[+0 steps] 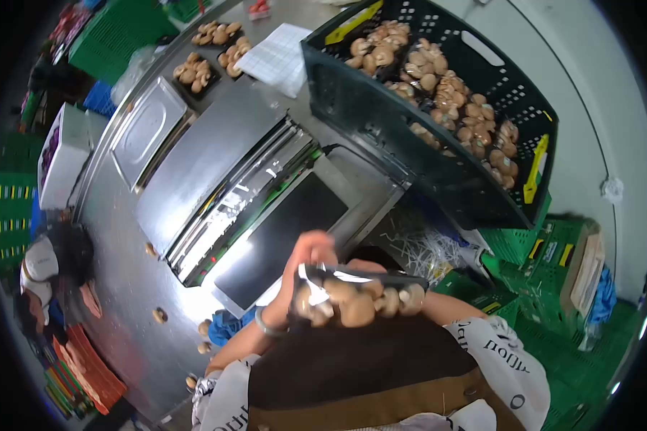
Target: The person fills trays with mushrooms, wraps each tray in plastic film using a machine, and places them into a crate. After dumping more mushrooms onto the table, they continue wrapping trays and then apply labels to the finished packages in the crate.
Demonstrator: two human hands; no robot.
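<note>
A black tray of brown mushrooms [356, 305], shiny with clear film, is held up close to my chest and tilted so that its contents show. My left hand [308, 255], with a band at the wrist, grips its left end, the fingers somewhat blurred. Behind the tray, my right hand [366, 266] holds the other side; most of it is hidden by the tray. Just beyond my hands is a wrapping machine [284, 237] with a dark flat plate, a roller section and a metal cover.
At the upper right, a dark green crate [417, 172] holds several mushroom packs. Trays of mushrooms [193, 72] and white paper [277, 57] lie at the back of the steel table [122, 280]. Loose mushrooms [159, 314] and a blue cloth [230, 327] are nearer. Green crates [546, 262] stand right; another person [50, 266] is left.
</note>
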